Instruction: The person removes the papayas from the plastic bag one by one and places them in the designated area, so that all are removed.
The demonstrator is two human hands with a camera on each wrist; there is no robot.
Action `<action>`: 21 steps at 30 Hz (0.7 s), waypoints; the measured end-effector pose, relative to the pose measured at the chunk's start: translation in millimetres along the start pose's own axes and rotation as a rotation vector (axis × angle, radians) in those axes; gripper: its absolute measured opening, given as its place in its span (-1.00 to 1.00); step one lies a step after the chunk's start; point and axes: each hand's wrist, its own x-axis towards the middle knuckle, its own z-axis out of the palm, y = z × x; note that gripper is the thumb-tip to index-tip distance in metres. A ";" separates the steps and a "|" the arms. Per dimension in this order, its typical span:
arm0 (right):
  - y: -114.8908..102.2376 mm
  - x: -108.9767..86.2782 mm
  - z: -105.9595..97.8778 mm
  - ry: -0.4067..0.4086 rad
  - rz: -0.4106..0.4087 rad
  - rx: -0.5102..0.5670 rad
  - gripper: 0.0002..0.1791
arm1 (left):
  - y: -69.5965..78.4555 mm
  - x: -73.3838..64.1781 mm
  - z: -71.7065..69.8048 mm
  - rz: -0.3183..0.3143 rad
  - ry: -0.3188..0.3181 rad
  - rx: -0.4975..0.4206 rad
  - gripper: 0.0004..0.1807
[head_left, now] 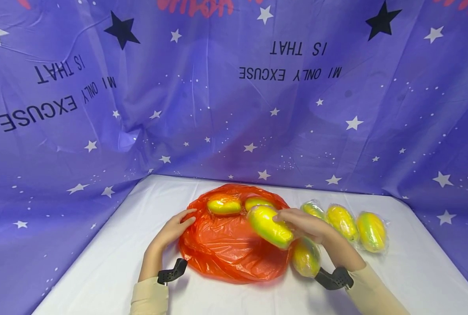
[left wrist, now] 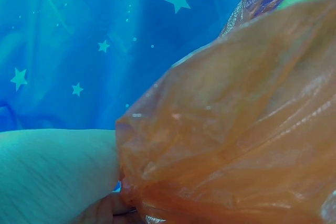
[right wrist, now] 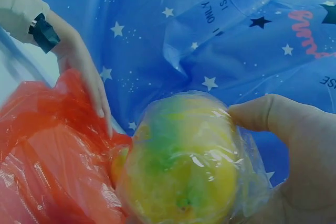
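A red plastic bag (head_left: 234, 258) lies spread open on the table, with two yellow mangoes in clear wrap, one (head_left: 224, 205) on the left and another (head_left: 258, 202) beside it, at its far side. My left hand (head_left: 175, 227) pinches the bag's left rim; the bag film hides most of its fingers in the left wrist view. Above the bag's right part, my right hand (head_left: 306, 223) grips a yellow-green wrapped mango (head_left: 270, 226). Close up in the right wrist view, the thumb presses that mango (right wrist: 181, 161) from the side.
One wrapped mango (head_left: 306, 258) sits against the bag's right side, below my right hand. Three more, a partly hidden mango (head_left: 313, 209), a middle mango (head_left: 342, 222) and an outer mango (head_left: 371, 232), lie to the right on the white tabletop (head_left: 419, 271). A purple star-printed curtain (head_left: 234, 109) stands behind.
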 end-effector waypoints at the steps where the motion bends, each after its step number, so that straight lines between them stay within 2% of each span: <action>1: 0.4 -1.4 -0.8 0.011 0.000 0.003 -0.63 | 0.1 0.1 0.0 0.000 0.000 0.002 -0.52; 5: 2.4 -7.2 -4.3 0.038 -0.013 0.004 -0.59 | 0.3 0.4 -0.2 0.000 0.000 0.007 -0.52; 14: 9.1 -23.7 -10.0 0.012 -0.077 0.037 -0.62 | -0.5 1.4 -0.6 0.006 -0.006 -0.006 -0.52; 17: 11.4 -29.8 -12.6 0.020 -0.093 0.049 -0.50 | -1.3 1.7 -0.4 0.006 -0.004 -0.007 -0.52; 21: 13.3 -37.5 -15.7 0.058 -0.070 0.036 -0.30 | -1.7 1.3 0.2 0.000 -0.001 -0.009 -0.52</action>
